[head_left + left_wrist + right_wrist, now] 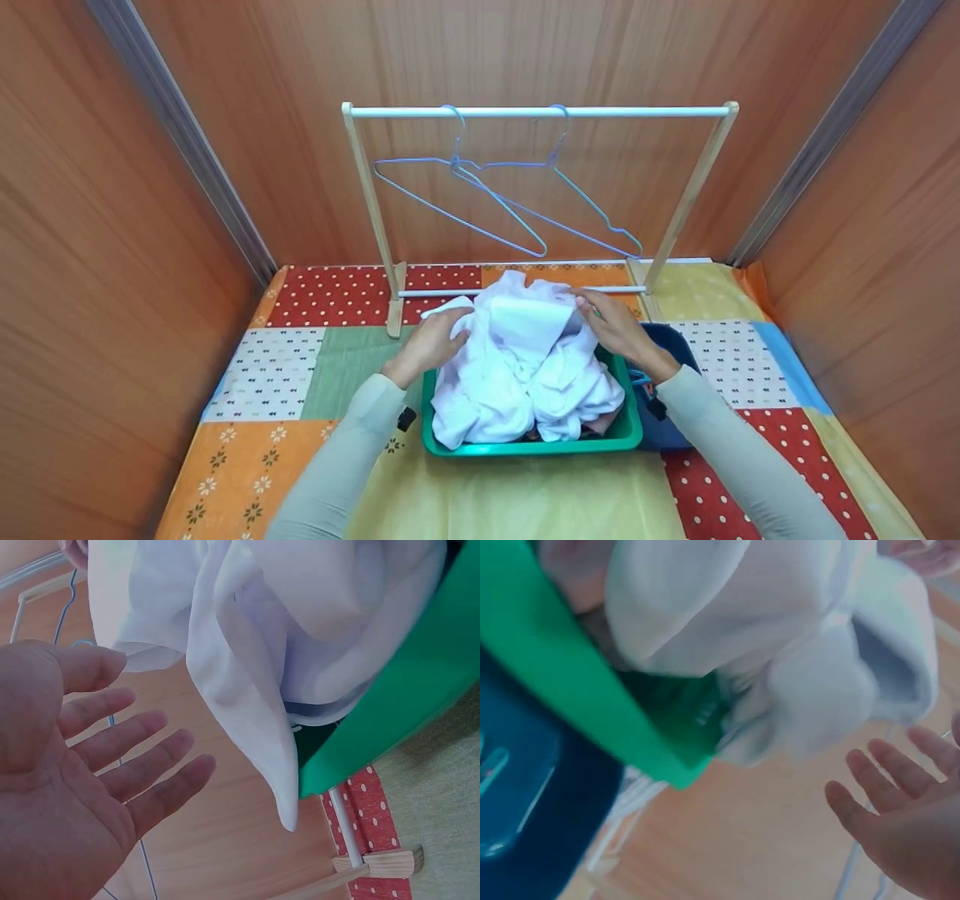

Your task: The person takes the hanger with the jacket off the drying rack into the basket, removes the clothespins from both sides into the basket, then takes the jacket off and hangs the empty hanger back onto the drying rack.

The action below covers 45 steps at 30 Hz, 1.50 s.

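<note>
A heap of white cloth (pixel 499 386), loosely bunched, fills the green basket (pixel 532 450) and rises above its rim. At the heap's upper left is my left hand (pixel 431 345); in the left wrist view its fingers (pixel 157 769) are spread beside a hanging fold of the cloth (pixel 247 690), holding nothing. My right hand (pixel 619 330) is at the heap's upper right. The right wrist view shows its fingers (pixel 881 784) loosely extended just beside the blurred cloth (pixel 817 682), with none of it gripped.
Behind the basket stands a rack (pixel 637 112) with a white top rail and wooden legs. Two bluish wire hangers (pixel 457 214) (pixel 589 202) hang from it. A dark blue bin (pixel 679 349) sits right of the basket. Patchwork cloth (pixel 255 375) covers the surface; wooden panels (pixel 645 52) enclose it.
</note>
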Each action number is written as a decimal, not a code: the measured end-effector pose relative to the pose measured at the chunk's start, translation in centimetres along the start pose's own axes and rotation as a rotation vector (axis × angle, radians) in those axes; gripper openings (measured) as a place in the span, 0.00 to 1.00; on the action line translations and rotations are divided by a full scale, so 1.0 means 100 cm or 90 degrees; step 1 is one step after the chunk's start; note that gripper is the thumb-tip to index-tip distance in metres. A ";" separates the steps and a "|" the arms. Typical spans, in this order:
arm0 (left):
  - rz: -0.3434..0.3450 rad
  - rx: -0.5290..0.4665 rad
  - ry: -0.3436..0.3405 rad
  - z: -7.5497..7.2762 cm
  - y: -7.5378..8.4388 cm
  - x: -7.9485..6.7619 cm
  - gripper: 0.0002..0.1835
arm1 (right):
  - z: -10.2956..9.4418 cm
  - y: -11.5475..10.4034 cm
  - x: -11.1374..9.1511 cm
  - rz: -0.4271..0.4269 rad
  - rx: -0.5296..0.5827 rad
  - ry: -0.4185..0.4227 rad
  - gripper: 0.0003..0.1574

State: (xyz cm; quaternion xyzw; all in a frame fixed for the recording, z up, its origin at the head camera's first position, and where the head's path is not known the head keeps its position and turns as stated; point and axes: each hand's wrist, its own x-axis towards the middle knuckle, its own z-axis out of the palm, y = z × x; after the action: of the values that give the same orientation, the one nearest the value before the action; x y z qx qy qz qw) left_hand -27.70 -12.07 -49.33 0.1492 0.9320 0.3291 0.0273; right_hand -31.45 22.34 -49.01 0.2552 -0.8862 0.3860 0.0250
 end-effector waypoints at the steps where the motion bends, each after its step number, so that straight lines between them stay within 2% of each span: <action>1: -0.008 -0.001 -0.001 0.000 -0.002 0.002 0.28 | -0.001 0.004 0.003 0.017 0.007 0.004 0.28; 6: -0.051 -0.007 -0.016 0.002 -0.012 0.014 0.33 | -0.003 0.026 0.014 0.103 -0.007 -0.027 0.30; 14: -0.119 -0.011 -0.093 0.009 -0.015 0.039 0.41 | -0.009 0.055 0.028 0.161 -0.075 -0.122 0.30; 18: -0.138 -0.020 -0.117 0.011 -0.016 0.049 0.43 | -0.010 0.057 0.036 0.215 -0.063 -0.170 0.35; 22: -0.151 -0.012 -0.137 0.016 -0.022 0.052 0.43 | -0.005 0.057 0.041 0.242 -0.062 -0.217 0.39; 29: -0.141 0.048 -0.170 0.022 -0.023 0.054 0.42 | 0.007 0.061 0.039 0.279 -0.045 -0.251 0.41; 33: -0.136 0.061 -0.168 0.023 -0.019 0.059 0.41 | 0.006 0.061 0.040 0.280 -0.038 -0.268 0.42; 38: -0.149 0.069 -0.137 0.023 -0.016 0.064 0.40 | 0.005 0.061 0.048 0.250 -0.044 -0.264 0.38; 41: -0.146 0.078 -0.116 0.024 -0.016 0.065 0.36 | 0.007 0.063 0.050 0.210 -0.065 -0.247 0.33; 45: -0.117 0.118 -0.088 0.027 -0.016 0.065 0.28 | 0.013 0.065 0.049 0.150 -0.104 -0.209 0.27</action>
State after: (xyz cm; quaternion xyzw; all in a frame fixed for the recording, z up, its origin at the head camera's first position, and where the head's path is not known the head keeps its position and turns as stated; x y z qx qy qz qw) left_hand -33.91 -9.72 -52.13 0.0872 0.9641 0.2264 0.1078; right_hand -38.62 23.03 -53.10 0.2065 -0.9304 0.2660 -0.1445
